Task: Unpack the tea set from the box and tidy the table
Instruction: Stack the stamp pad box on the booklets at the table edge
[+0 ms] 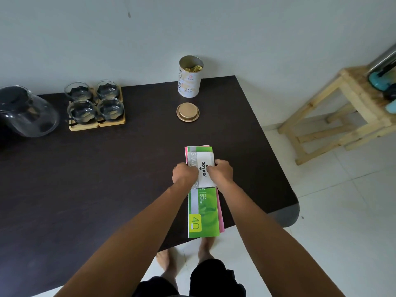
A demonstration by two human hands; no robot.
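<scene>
Both hands, left hand (184,173) and right hand (221,173), grip a white packet (205,168) atop green folders (203,213), near 4 glass cups (95,103).

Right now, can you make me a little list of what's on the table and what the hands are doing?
table: dark top
hands: left hand and right hand both on white Joyko packet
under packet: green booklet, pink one beneath
tin: open, lid in front of it
cups: four glass cups on wooden coasters
far left: glass jug
</scene>
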